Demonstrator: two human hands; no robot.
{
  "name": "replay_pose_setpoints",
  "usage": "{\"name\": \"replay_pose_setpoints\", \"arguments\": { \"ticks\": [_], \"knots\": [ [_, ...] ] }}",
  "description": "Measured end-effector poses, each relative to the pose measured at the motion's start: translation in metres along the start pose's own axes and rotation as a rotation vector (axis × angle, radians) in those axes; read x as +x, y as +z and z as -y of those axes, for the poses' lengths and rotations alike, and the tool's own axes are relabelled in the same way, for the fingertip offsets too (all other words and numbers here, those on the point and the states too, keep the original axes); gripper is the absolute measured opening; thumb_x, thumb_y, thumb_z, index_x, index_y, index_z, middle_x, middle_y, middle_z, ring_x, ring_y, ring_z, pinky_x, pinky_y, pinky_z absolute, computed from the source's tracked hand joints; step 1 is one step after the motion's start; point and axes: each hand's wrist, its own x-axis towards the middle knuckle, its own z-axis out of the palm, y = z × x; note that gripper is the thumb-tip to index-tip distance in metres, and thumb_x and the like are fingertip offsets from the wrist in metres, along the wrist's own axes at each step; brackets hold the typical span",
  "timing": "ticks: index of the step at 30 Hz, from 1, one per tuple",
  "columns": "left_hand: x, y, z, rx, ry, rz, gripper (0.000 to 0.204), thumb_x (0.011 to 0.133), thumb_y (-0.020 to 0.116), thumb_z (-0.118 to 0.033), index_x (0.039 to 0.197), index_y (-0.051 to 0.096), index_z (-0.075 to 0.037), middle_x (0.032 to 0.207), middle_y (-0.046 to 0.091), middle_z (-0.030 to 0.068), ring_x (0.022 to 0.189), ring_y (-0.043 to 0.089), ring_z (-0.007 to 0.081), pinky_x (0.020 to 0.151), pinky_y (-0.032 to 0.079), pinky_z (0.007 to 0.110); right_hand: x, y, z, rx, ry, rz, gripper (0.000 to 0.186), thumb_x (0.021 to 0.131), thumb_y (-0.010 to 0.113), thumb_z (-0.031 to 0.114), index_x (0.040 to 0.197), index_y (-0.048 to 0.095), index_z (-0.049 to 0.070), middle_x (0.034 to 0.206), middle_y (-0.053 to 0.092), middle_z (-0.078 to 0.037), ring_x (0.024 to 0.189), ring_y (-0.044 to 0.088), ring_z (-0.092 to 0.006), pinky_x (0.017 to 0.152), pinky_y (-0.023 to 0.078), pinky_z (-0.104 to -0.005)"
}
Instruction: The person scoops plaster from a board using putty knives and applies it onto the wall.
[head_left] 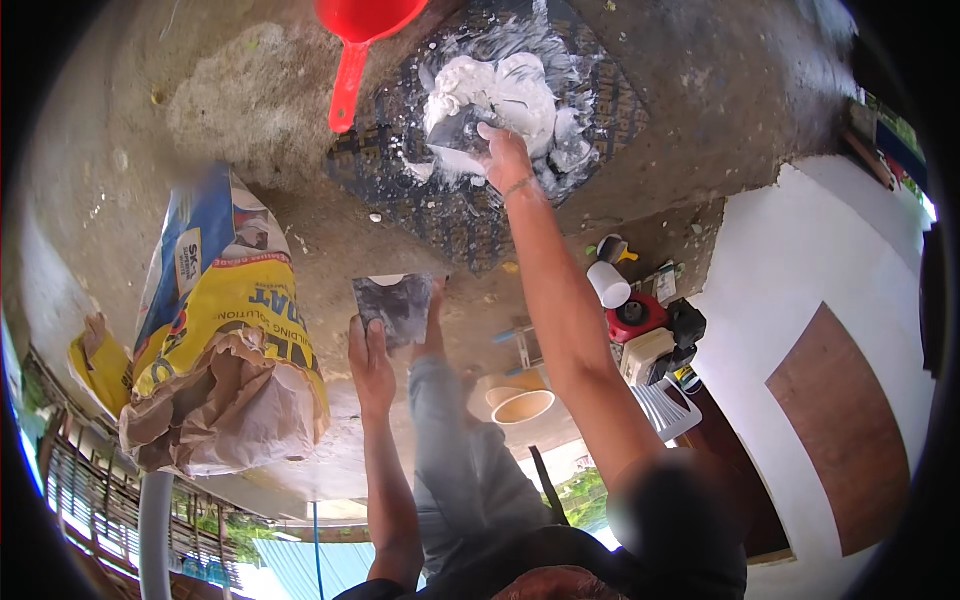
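Mixing looks well along, imo: the white putty (pixel 505 95) sits as one thick, wet-looking mound in the middle of the dark mat (pixel 470 230) on the concrete floor (pixel 200 110), w/ smears spread out round it. No dry powder visible in the pile, so I'd judge it mostly blended. What's left, as far as I can see: none of it is on the flat metal plate (pixel 395 305) yet, apart from a pale bit at its top edge.

Right hand (pixel 505 155) is stretched out to the mound, fingers closed round a dark scraper blade (pixel 462 128) that's pressed into the near-left side of the putty. So the grip is shut on the tool, and the putty is touching the blade, right at the hand.

Left hand (pixel 370 365) is pulled back, well apart from the mound, fingers wrapped up the lower left edge of the plate, holding it roughly flat above the person's knee.

Nearby: red scoop (pixel 360 30) just beside the mat's upper left corner; opened yellow-and-blue paper sack (pixel 225 350) to the left; a white cup (pixel 610 285) and small red-and-black machine (pixel 650 335) to the right.
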Motion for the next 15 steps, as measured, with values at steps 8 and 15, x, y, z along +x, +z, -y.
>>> {"name": "replay_pose_setpoints", "arguments": {
  "ticks": [8, 15],
  "knots": [
    [0.022, 0.007, -0.020, 0.014, 0.072, -0.013, 0.035, 0.100, 0.043, -0.029, 0.111, 0.049, 0.003, 0.097, 0.055, 0.0153, 0.089, 0.050, 0.0221, 0.083, 0.040, 0.033, -0.032, -0.010, 0.046, 0.062, -0.069, 0.234, 0.035, 0.089, 0.059, 0.007, 0.123, 0.052, 0.002, 0.112, 0.058, -0.008, 0.101, 0.057, -0.0230, 0.085, 0.053, -0.0445],
    [0.089, 0.028, -0.032, 0.032, 0.233, 0.044, 0.047, 0.099, 0.046, -0.033, 0.127, 0.047, 0.005, 0.115, 0.058, 0.0184, 0.108, 0.053, 0.0243, 0.094, 0.039, 0.034, -0.130, -0.035, 0.123, -0.539, -0.550, 0.342, 0.025, 0.087, 0.061, 0.012, 0.109, 0.064, 0.001, 0.101, 0.063, -0.003, 0.095, 0.057, -0.0122, 0.086, 0.043, -0.0255]
  ]
}}
